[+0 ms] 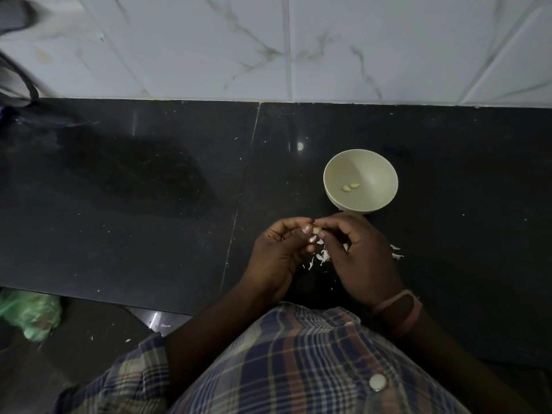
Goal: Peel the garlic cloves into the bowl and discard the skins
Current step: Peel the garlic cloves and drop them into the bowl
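A small pale garlic clove (314, 230) is pinched between the fingertips of my left hand (276, 255) and my right hand (355, 255), just above the black counter. Both hands curl around it, thumbs close together. A cream bowl (334, 174) stands on the counter just beyond my right hand, with two peeled cloves (350, 187) lying in its bottom. White garlic skins (322, 257) lie scattered on the counter under and between my hands, and a few more skin scraps (396, 252) lie to the right of my right hand.
The black stone counter (134, 204) runs to a white marble-tiled wall (298, 46) at the back. A dark cable or bag (18, 85) sits at the far left. A green plastic bag (30, 315) lies on the floor at lower left, below the counter edge.
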Motion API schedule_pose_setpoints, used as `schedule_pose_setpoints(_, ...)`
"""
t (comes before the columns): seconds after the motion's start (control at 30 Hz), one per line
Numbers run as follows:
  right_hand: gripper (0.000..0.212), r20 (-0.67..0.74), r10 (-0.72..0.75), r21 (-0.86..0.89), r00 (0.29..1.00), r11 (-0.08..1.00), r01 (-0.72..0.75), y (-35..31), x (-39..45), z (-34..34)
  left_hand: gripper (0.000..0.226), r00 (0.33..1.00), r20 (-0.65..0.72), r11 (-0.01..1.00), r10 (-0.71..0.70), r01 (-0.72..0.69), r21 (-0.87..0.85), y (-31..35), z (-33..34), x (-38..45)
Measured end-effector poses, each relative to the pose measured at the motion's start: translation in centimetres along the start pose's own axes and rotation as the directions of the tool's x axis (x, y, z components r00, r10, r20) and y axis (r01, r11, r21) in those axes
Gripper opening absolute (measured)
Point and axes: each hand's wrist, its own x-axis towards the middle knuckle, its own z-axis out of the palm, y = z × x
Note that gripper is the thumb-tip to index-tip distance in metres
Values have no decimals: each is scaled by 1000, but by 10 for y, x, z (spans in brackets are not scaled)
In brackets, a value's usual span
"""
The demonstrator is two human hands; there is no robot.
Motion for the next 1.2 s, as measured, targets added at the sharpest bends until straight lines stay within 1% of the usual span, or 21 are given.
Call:
schedule_pose_setpoints(0.17,13,-54,33,33,998,999,-31,-3,0,1,18,1000,15,1000,8,-8,-17,0,1,-1)
schedule_pose_setpoints(0.27,12,-69,50,22,996,999,-48,-3,1,2,20,1000,27,1000,8,-8,1,1,1,-1)
schedule_pose_setpoints(0.43,9,-101,49,2,994,999,-49,-6,1,2,15,999,47,1000,12,-12,3,1,3,-1)
schedule_pose_setpoints(0.67,6,-63,111,-9,992,994,-111,-5,2,4,12,999,39,1000,-1,1,9,1,4,-3)
schedule_pose_setpoints(0.83,4,-59,124,-41,991,991,-127,-6,4,4,13,1000,21,999,-18,18,-28,-1,6,-4)
schedule_pose_setpoints(0.97,5,-26,146,-19,989,989,-147,-6,5,3,14,999,7,997,-40,40,-68,-2,7,-6)
schedule_pose_setpoints(1.07,7,-21,150,-22,988,988,-150,-9,4,1,18,999,5,998,-37,37,-58,-1,6,-7)
schedule_pose_setpoints(1.2,9,28,154,42,988,987,-155,-13,3,-2,41,998,32,998,-47,48,-44,1,4,-7)
